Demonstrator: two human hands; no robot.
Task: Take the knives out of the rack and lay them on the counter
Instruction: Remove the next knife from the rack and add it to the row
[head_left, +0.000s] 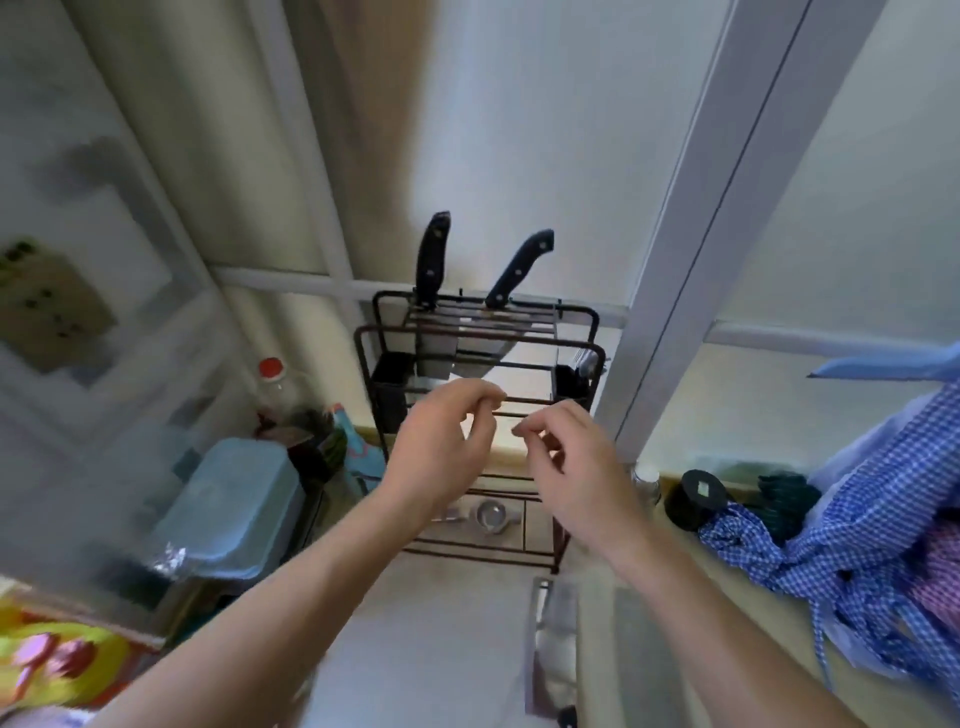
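Observation:
A dark wire rack (592, 332) stands on the counter against the window. Two black-handled knives stick up from its top: the left knife (432, 257) nearly upright, the right knife (519, 267) tilted right. Their blades show through the wires. A cleaver (553, 639) lies flat on the counter (426, 634) in front of the rack, its handle toward me. My left hand (441, 441) and my right hand (576, 462) hover in front of the rack's middle, below the handles. Both have loosely curled fingers and hold nothing.
A pale blue lidded box (234, 504) and a red-capped bottle (272, 376) stand left of the rack. A black round lid (696, 496) and blue checked cloth (878, 519) are on the right. A window frame post (675, 249) rises beside the rack.

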